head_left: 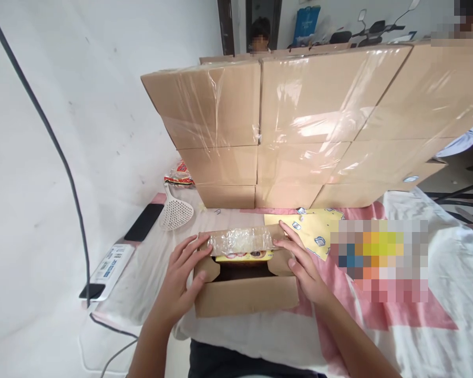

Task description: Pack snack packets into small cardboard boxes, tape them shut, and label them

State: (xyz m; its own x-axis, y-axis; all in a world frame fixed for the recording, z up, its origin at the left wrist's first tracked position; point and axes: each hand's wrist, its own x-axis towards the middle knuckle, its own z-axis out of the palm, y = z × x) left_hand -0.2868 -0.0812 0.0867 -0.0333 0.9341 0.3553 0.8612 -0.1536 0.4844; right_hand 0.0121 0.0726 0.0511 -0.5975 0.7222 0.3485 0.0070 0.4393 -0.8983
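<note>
Head view: left hand (180, 278) and right hand (301, 265), grips open, flank a rectangular cardboard box (245, 296).

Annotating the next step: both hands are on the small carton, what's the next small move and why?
Probably fold the taped far flap down. Left hand and right hand flank the small carton, whose top gapes open over a yellow packet.
</note>
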